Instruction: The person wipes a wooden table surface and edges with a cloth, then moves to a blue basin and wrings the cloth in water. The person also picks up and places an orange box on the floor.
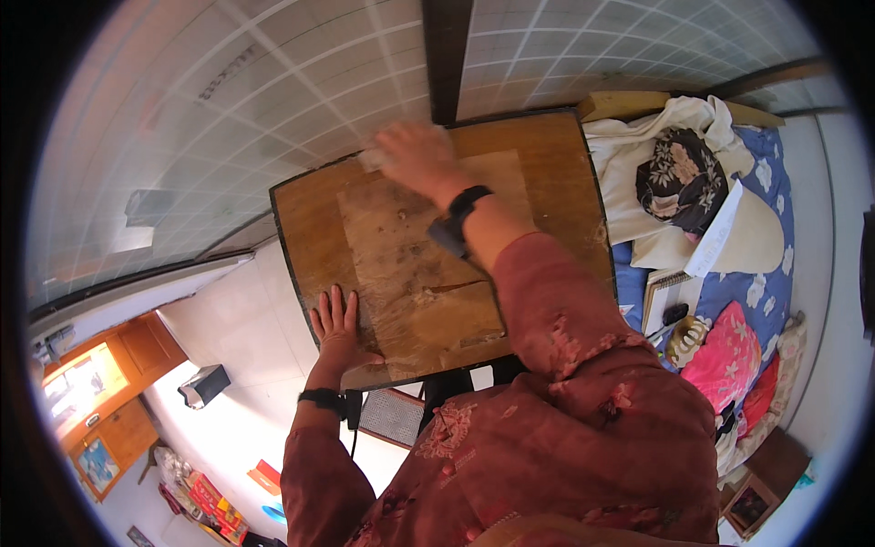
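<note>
A worn wooden table (560,178) lies before me, its middle covered by a stained, torn brown sheet (410,239). At the far edge, my right hand (418,156) is blurred and presses on a pale cloth or wipe (369,161), which shows past the fingertips. Most of that cloth is hidden beneath the hand. My left hand (338,335) rests flat with fingers spread on the table's left edge, holding nothing. Each wrist wears a black strap with a small device.
A glazed panel with a grid pattern (328,82) stands against the table's far edge. On the right, a bed (759,294) holds a dark floral bundle (682,179), a notebook (662,301) and a pink cushion (728,355). A dark box (205,386) sits on the floor at left.
</note>
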A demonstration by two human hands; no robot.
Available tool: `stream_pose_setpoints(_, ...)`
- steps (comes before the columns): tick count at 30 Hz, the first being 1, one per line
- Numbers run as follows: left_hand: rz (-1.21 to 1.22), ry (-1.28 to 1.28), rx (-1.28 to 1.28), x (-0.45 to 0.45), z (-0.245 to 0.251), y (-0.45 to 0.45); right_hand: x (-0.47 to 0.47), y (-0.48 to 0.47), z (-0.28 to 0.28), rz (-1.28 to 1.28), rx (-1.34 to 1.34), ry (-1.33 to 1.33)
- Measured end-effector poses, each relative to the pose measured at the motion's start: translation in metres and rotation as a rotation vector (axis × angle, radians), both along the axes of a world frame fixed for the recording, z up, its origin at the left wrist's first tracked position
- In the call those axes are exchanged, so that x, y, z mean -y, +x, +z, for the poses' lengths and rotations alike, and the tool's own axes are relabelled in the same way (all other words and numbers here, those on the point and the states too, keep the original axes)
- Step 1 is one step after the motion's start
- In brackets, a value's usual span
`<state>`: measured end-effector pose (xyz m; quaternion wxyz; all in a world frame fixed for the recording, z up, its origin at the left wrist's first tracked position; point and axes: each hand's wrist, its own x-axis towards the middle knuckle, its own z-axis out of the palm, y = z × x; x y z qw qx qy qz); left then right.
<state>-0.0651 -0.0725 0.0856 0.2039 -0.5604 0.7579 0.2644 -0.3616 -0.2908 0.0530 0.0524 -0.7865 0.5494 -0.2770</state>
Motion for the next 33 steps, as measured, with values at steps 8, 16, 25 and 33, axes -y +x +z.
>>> stream_pose_setpoints(8, -0.015, 0.008, 0.017, 0.0, 0.001, -0.001, -0.033, -0.212, -0.007, -0.452, -0.184, -0.036)
stream_pose_setpoints(16, -0.034, 0.011, 0.04, 0.0, 0.002, -0.003, -0.168, -0.223, -0.007, -0.451, -0.11, 0.05)
stream_pose_setpoints(25, -0.06, -0.012, 0.033, -0.001, -0.003, 0.001, -0.388, -0.184, 0.053, -0.341, -0.069, 0.423)
stream_pose_setpoints(33, -0.087, -0.027, 0.037, -0.002, -0.008, 0.005, -0.246, -0.231, 0.01, -0.422, -0.149, 0.22)
